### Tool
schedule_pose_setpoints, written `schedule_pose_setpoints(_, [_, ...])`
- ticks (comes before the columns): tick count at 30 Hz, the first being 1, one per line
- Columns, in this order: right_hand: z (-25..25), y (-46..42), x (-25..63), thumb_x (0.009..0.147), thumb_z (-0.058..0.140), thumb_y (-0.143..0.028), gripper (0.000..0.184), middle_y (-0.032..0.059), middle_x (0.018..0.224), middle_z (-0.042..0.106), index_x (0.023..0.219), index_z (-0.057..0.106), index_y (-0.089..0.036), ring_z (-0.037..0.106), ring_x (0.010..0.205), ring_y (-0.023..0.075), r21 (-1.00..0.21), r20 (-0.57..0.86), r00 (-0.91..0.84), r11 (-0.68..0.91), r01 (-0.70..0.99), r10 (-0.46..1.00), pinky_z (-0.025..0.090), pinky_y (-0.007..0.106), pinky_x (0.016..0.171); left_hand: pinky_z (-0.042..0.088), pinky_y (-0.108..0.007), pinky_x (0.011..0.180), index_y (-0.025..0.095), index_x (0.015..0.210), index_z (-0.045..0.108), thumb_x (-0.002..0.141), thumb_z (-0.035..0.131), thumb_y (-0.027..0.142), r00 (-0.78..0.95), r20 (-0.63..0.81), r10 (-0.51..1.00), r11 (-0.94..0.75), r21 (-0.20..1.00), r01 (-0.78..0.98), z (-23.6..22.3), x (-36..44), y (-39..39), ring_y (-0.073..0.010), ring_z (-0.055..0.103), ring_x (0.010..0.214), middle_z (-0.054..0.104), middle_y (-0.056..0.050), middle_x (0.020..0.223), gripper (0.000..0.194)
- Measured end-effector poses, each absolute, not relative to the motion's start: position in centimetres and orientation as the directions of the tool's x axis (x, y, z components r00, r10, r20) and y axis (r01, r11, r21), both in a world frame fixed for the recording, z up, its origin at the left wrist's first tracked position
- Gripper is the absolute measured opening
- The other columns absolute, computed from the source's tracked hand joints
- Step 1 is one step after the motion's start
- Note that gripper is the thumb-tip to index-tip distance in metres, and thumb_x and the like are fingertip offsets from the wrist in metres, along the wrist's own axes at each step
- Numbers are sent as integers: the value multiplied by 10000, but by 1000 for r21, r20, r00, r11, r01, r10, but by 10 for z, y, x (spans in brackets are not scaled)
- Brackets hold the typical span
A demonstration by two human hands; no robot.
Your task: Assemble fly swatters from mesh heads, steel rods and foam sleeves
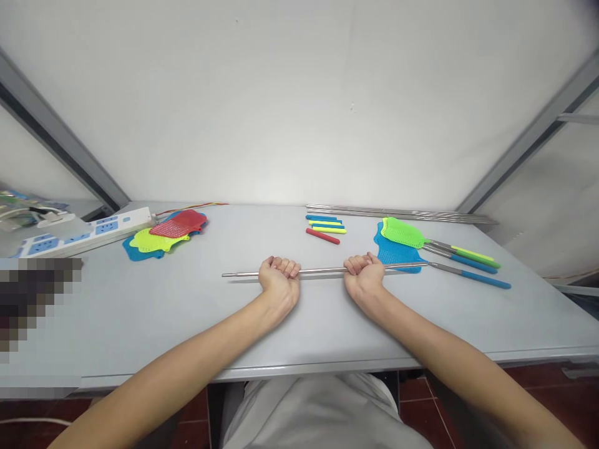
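A thin metal rod (322,270) lies level across the middle of my view, just above the table. My left hand (279,280) is closed around it left of its middle, and my right hand (364,275) grips it farther right. The rod's left end sticks out past my left fist; its right end passes over a blue fly swatter head (397,254). Beyond my hands lie several coloured handle grips (326,226), blue, yellow and red. To the right are assembled fly swatters, with a green head (403,232) on top and blue and green handles (486,282).
A bundle of metal rods (402,215) lies along the wall at the back right. At left, loose swatter heads in red (180,223), yellow-green (156,242) and blue (135,251) overlap beside a white power strip (88,231). The grey table's front edge (318,368) is near my body.
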State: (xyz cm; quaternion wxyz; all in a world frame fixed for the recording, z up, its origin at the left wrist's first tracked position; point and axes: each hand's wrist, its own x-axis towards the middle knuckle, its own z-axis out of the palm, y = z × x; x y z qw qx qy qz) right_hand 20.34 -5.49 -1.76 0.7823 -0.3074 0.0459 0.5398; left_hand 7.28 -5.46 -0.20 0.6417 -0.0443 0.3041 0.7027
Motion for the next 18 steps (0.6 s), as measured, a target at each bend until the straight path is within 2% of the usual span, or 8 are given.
schedule_pose_setpoints(4, [-15, -55, 204, 829, 427, -305, 214, 1, 735, 535, 891, 519, -122, 491, 526, 65, -436, -360, 417, 245, -866, 834, 419, 199, 451, 465, -355, 713, 145, 1059, 480, 817, 454, 285, -136, -450, 883, 38, 357, -933, -2, 72, -54, -167, 541, 857, 523, -68, 1038, 281])
schedule_pose_setpoints(6, [-12, -55, 206, 833, 418, -313, 221, -35, 620, 487, 806, 516, -117, 410, 422, 36, -431, -340, 409, 246, -868, 847, 351, 164, 375, 474, -304, 640, 134, 1007, 499, 818, 451, 294, -108, -436, 893, 57, 349, -936, -3, 71, -54, -133, 552, 759, 549, -51, 946, 253])
schedule_pose_setpoints(8, [-6, -54, 209, 835, 410, -321, 257, -75, 510, 392, 693, 487, -121, 299, 346, 19, -425, -313, 396, 246, -871, 863, 267, 152, 325, 438, -222, 495, 116, 800, 531, 846, 387, 274, -69, -417, 906, 85, 341, -936, -2, 71, -53, -73, 498, 528, 536, 4, 683, 218])
schedule_pose_setpoints(10, [2, -54, 213, 838, 398, -314, 315, -102, 438, 266, 575, 413, -142, 196, 315, 20, -421, -274, 388, 253, -871, 880, 200, 159, 306, 358, -186, 386, 141, 539, 429, 862, 298, 213, -18, -386, 922, 122, 336, -934, 3, 70, -53, -45, 330, 347, 358, 59, 439, 356])
schedule_pose_setpoints(11, [6, -54, 215, 841, 387, -296, 343, -107, 419, 206, 529, 358, -156, 163, 311, 26, -418, -256, 384, 257, -871, 887, 181, 166, 304, 344, -189, 373, 159, 470, 347, 854, 271, 187, 11, -366, 931, 144, 337, -930, 6, 70, -52, -46, 269, 317, 269, 68, 391, 392])
schedule_pose_setpoints(13, [14, -54, 219, 842, 340, -236, 370, -101, 398, 128, 486, 256, -178, 132, 309, 45, -412, -227, 382, 267, -871, 896, 169, 179, 301, 389, -209, 420, 175, 440, 281, 831, 281, 192, 75, -316, 946, 190, 350, -917, 14, 69, -53, -54, 287, 327, 241, 63, 381, 392])
schedule_pose_setpoints(15, [20, -54, 224, 830, 314, -205, 360, -96, 392, 105, 486, 212, -182, 124, 310, 56, -403, -213, 377, 270, -874, 901, 172, 185, 298, 447, -249, 525, 169, 467, 347, 809, 332, 254, 139, -269, 953, 237, 377, -896, 20, 70, -54, -79, 413, 414, 356, 30, 437, 353])
schedule_pose_setpoints(18, [25, -52, 230, 815, 302, -184, 340, -94, 393, 99, 496, 187, -183, 124, 309, 61, -394, -201, 376, 277, -876, 905, 179, 187, 297, 466, -283, 650, 140, 588, 480, 784, 386, 332, 223, -234, 946, 307, 435, -846, 22, 71, -58, -135, 539, 607, 512, -37, 607, 290])
